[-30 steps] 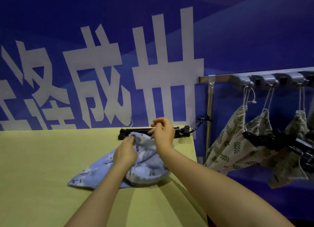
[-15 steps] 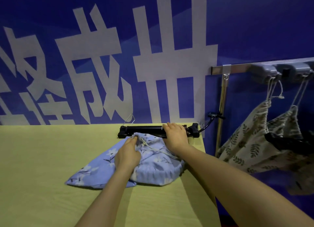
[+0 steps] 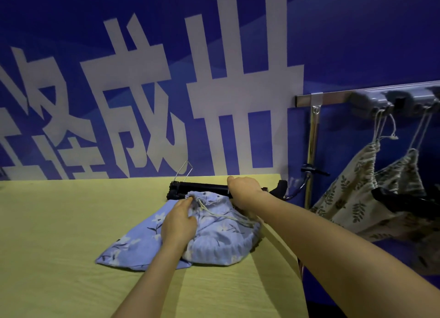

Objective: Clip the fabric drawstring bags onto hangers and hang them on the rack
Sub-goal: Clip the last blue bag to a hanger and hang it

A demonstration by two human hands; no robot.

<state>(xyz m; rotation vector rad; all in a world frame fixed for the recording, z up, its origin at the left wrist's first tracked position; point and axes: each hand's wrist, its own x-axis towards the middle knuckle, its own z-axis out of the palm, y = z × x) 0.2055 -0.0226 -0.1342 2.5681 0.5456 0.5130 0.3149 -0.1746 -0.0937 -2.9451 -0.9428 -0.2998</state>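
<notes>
A light blue floral drawstring bag [image 3: 214, 236] lies on the yellow-green table [image 3: 59, 234], its gathered mouth pointing at a black clip hanger [image 3: 202, 188] that lies along the table's back edge. My left hand [image 3: 179, 221] pinches the bag's gathered top beside the hanger's left clip. My right hand [image 3: 245, 191] is closed over the right part of the hanger bar, at the bag's right top corner. A cream cord trails across the bag. To the right, a metal rack rail [image 3: 333, 97] carries beige leaf-print bags [image 3: 352, 194] hung by their cords.
A blue wall with large white characters [image 3: 238, 91] stands right behind the table. The rack's upright pole [image 3: 313, 151] stands just past the table's right edge. A black hanger [image 3: 404, 202] shows among the hanging bags at the right.
My right hand dropped from above the bag onto the hanger bar and stays there. My left hand moved the bag's mouth up against the hanger. The camera has come closer.
</notes>
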